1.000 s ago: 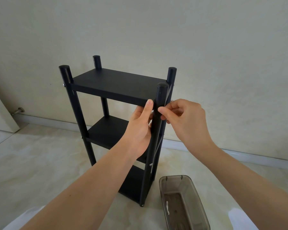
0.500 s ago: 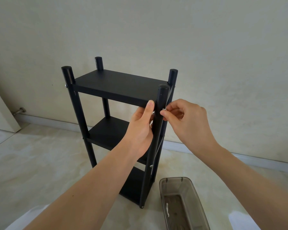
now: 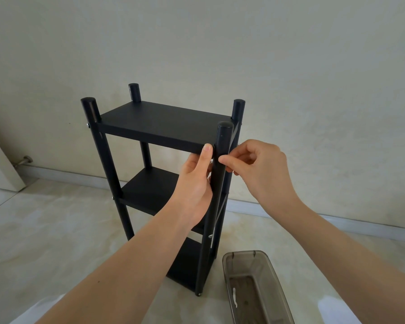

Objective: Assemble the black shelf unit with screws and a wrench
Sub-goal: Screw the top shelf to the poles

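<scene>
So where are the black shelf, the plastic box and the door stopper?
black shelf (image 3: 164, 123), head view, top board.
plastic box (image 3: 275, 280), head view, right wall.
door stopper (image 3: 25, 160), head view, metal tip.

You see a black shelf unit (image 3: 164, 123) with flat, matt boards and smooth, slightly shiny round posts (image 3: 221, 155). Its little screws (image 3: 210, 236) look like shiny metal. The see-through plastic box (image 3: 255, 286) is smoky grey. The floor (image 3: 45, 230) is glossy.

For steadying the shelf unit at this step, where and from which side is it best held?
Probably at the near right post, just under the top shelf, from the front left, as the left hand does. The post is upright, round and slim enough to wrap, and that leaves its right side free for the right hand.
</scene>
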